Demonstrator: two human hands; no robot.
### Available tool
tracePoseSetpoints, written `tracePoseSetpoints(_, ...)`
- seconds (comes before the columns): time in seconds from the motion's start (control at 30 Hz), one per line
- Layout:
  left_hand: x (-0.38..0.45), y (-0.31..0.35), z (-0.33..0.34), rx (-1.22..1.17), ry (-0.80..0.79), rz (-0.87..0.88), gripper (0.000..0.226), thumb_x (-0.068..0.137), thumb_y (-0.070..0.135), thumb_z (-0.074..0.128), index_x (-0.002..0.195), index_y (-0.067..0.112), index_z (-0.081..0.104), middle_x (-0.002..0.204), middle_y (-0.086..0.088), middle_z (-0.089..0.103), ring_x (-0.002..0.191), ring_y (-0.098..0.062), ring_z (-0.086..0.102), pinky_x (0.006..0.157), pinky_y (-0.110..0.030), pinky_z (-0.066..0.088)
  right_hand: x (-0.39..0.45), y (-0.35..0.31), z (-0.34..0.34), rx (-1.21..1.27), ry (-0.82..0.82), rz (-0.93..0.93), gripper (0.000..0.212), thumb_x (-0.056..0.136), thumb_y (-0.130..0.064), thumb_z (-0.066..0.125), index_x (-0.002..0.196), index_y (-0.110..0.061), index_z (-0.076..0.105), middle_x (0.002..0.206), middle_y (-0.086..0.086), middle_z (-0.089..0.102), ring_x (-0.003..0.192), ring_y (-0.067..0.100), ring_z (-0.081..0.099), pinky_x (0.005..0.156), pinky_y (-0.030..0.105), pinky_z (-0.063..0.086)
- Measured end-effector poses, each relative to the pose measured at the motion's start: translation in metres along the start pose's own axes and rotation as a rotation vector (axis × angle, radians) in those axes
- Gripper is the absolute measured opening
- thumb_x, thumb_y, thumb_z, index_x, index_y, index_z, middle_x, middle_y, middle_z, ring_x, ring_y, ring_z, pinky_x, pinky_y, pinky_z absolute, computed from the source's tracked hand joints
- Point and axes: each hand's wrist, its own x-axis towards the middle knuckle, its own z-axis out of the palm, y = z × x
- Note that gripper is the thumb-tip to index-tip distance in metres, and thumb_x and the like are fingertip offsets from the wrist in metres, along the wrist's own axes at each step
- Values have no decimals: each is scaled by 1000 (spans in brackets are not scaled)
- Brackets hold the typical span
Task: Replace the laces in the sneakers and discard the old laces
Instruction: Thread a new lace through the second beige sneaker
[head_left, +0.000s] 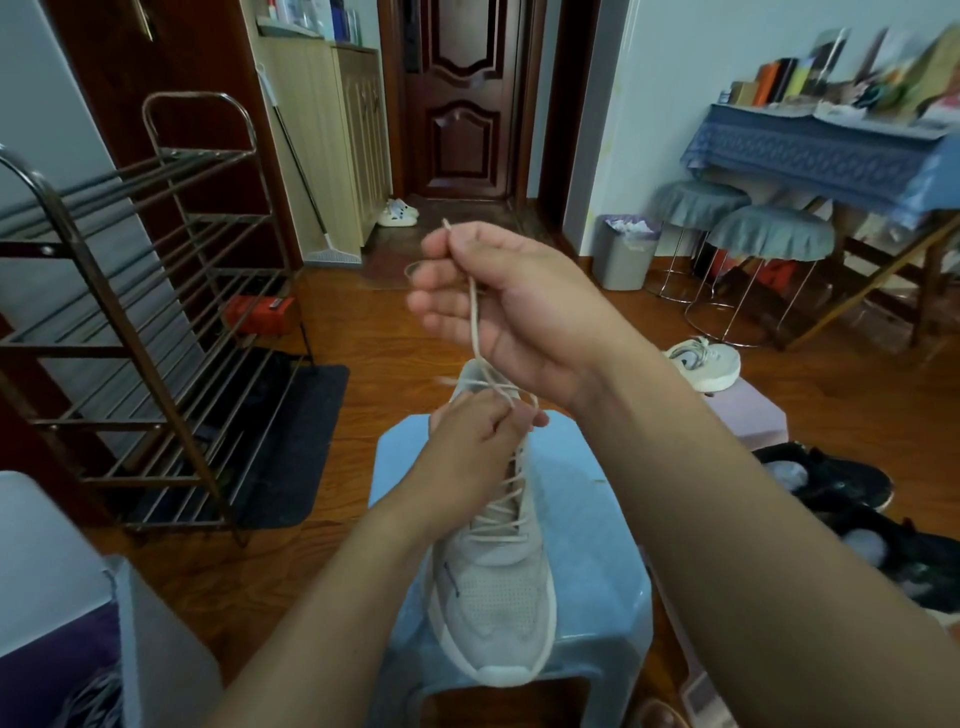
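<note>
A pale beige sneaker (493, 597) lies on a light blue plastic stool (602, 649), toe toward me. A beige lace (474, 322) runs criss-cross up its eyelets. My right hand (509, 301) is raised above the shoe and pinches the lace's free end between thumb and fingers, pulling it up taut. My left hand (478, 441) rests at the shoe's collar and grips the lace near the top eyelets. A second pale sneaker (706, 364) lies on a pink stool (753, 415) to the right.
A metal shoe rack (156, 322) stands at left on a dark mat. A grey waste bin (626, 252) sits by the far wall beside two covered stools (769, 234). Black shoes (841, 483) lie on the wooden floor at right. A cluttered table (831, 150) is at back right.
</note>
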Motion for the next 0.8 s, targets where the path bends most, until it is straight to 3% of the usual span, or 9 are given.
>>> tracePoseSetpoints(0.07, 1, 7, -5, -238, 10, -141, 36, 106, 36, 52, 82, 34, 77, 78, 19, 71, 81, -2, 64, 88, -35, 51, 6, 2, -13, -323, 50, -28, 35, 110, -31, 38, 126, -13, 62, 108, 4, 74, 100, 15, 70, 90, 34, 57)
tracePoseSetpoints(0.17, 0, 9, -13, -412, 13, -230, 48, 105, 33, 55, 61, 18, 68, 55, 9, 54, 56, -9, 52, 63, -22, 40, -13, 22, -52, -945, 20, -93, 35, 106, -34, 49, 139, -28, 58, 130, -11, 65, 118, -1, 59, 94, 27, 53)
tracePoseSetpoints(0.3, 4, 0, -15, -401, -18, -222, 57, 87, 57, 60, 88, 1, 68, 79, -10, 57, 76, -20, 53, 75, -40, 38, -48, 66, -98, -1557, -45, -341, 31, 95, -24, 68, 125, -27, 68, 102, -19, 65, 94, 4, 50, 82, 19, 39)
tracePoseSetpoints(0.37, 5, -3, -14, -351, -56, -236, 64, 76, 67, 57, 86, 5, 68, 78, -11, 58, 76, -21, 55, 77, -40, 41, -52, 71, -104, -1724, 35, -481, 20, 95, -30, 66, 112, -22, 73, 88, -9, 62, 85, 14, 45, 73, 28, 41)
tracePoseSetpoints(0.47, 4, -2, -15, -348, -58, -237, 67, 72, 71, 56, 89, 7, 71, 80, -13, 62, 76, -23, 58, 79, -40, 43, -57, 59, -103, -1917, 184, -545, 34, 98, -43, 57, 87, -15, 72, 83, -4, 48, 84, 15, 37, 66, 33, 36)
tracePoseSetpoints(0.53, 3, -1, -19, -358, -77, -240, 57, 83, 62, 60, 95, 9, 77, 86, -8, 71, 80, -28, 65, 84, -40, 50, -67, 52, -103, -1893, 162, -463, 39, 97, -48, 53, 80, -16, 68, 84, -9, 41, 82, 11, 36, 67, 29, 33)
tracePoseSetpoints(0.6, 2, -1, -22, -358, -76, -199, 33, 99, 35, 63, 94, 6, 79, 94, 8, 77, 93, -17, 72, 91, -35, 54, -82, 46, -97, -1483, 47, -103, 50, 95, -57, 46, 73, -16, 64, 81, -8, 48, 76, 12, 45, 66, 30, 39)
tracePoseSetpoints(0.67, 0, -3, -26, -312, -88, -137, 15, 98, 16, 68, 96, 9, 81, 95, 11, 78, 93, -5, 71, 88, -22, 55, -86, 46, -93, -1195, 60, 156, 52, 95, -59, 41, 78, -19, 68, 83, -8, 57, 76, 11, 56, 70, 31, 45)
tracePoseSetpoints(0.8, 0, -13, -23, -38, 7, 22, 18, 88, 8, 74, 90, 23, 82, 93, 6, 76, 93, -8, 69, 87, -33, 57, -56, 62, -92, -1084, 209, 137, 39, 104, -50, 38, 106, -36, 74, 99, -25, 66, 94, -5, 58, 85, 25, 44)
